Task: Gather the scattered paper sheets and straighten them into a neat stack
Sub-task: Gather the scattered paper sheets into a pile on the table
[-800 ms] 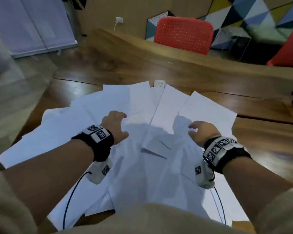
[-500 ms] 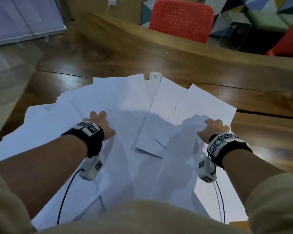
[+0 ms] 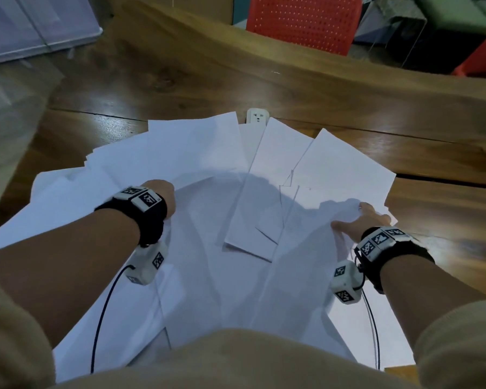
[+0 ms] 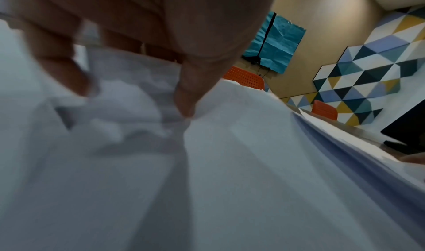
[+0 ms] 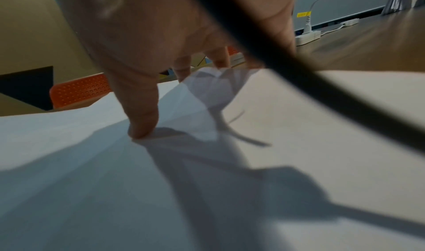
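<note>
Many white paper sheets (image 3: 208, 153) lie fanned and overlapping on the wooden table (image 3: 264, 80). My left hand (image 3: 166, 196) is on the left part of the spread. In the left wrist view its thumb (image 4: 186, 98) and fingertips (image 4: 76, 76) press down on the sheets (image 4: 230, 164), and the paper rumples between them. My right hand (image 3: 357, 220) is at the right edge of the spread. There its thumb (image 5: 142, 124) sits on top of a sheet (image 5: 69, 164), while a lifted paper edge (image 5: 207, 84) rises against the fingers behind it.
A white socket block (image 3: 257, 117) lies at the far edge of the papers. A red chair (image 3: 300, 21) stands behind the table. Bare wood lies to the right (image 3: 446, 220) and beyond the papers. Thin cables (image 3: 101, 313) hang from my wrists over the near sheets.
Both hands have slid apart from the middle of the spread, the left one leftward and the right one out to the right edge. The view has tilted down.
</note>
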`<action>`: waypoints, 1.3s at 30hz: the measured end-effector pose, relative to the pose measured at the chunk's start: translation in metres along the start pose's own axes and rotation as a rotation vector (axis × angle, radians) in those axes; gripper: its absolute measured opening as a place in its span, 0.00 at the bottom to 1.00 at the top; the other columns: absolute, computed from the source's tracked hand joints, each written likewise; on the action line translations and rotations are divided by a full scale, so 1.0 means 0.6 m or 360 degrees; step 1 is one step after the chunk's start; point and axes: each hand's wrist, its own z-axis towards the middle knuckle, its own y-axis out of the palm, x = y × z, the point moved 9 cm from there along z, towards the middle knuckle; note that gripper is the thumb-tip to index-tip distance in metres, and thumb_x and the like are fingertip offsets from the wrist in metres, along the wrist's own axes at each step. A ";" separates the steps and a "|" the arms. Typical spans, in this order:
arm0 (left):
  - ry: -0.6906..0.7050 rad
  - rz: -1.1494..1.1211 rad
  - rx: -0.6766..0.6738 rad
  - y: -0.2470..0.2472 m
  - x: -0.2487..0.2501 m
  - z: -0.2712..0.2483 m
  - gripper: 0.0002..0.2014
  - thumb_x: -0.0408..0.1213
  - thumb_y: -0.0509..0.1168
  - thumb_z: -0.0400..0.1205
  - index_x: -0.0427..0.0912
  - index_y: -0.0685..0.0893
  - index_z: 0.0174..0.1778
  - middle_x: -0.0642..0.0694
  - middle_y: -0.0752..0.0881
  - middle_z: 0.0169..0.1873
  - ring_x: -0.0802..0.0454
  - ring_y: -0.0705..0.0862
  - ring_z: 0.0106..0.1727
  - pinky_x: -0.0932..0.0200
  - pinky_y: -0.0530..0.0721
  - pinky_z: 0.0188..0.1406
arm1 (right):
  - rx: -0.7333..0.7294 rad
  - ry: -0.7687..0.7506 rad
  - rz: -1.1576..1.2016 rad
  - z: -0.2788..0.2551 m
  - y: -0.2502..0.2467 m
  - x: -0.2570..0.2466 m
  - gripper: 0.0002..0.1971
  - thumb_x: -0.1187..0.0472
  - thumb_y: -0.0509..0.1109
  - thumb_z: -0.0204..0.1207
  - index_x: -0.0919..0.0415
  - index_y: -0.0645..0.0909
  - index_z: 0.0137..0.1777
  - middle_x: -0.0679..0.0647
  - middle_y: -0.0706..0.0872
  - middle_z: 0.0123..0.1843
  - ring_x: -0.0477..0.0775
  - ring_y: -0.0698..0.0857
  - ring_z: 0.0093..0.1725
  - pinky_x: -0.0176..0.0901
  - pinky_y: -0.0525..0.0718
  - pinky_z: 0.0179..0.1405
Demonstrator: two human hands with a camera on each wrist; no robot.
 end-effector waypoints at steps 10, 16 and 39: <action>-0.0231 -0.0964 0.0400 -0.002 -0.057 -0.033 0.40 0.39 0.74 0.70 0.44 0.61 0.76 0.35 0.67 0.72 0.33 0.79 0.63 0.46 0.76 0.62 | 0.0101 0.0361 0.0419 0.052 0.027 0.133 0.71 0.25 0.74 0.30 0.57 0.59 0.77 0.66 0.79 0.66 0.69 0.82 0.59 0.61 0.83 0.57; -0.0253 -0.1079 0.0253 0.025 -0.042 -0.032 0.39 0.40 0.71 0.74 0.40 0.58 0.78 0.34 0.78 0.68 0.35 0.79 0.66 0.47 0.77 0.61 | 0.0070 0.0353 0.0593 0.004 0.025 0.133 0.54 0.34 0.79 0.49 0.68 0.69 0.70 0.61 0.83 0.44 0.60 0.83 0.37 0.50 0.83 0.40; -0.0358 -0.0645 0.0185 0.075 -0.134 -0.069 0.41 0.53 0.69 0.73 0.45 0.59 0.78 0.35 0.66 0.75 0.32 0.72 0.72 0.42 0.73 0.70 | 0.0154 0.0046 0.1122 -0.046 0.021 0.098 0.18 0.72 0.69 0.71 0.62 0.72 0.59 0.63 0.79 0.49 0.65 0.81 0.48 0.56 0.83 0.53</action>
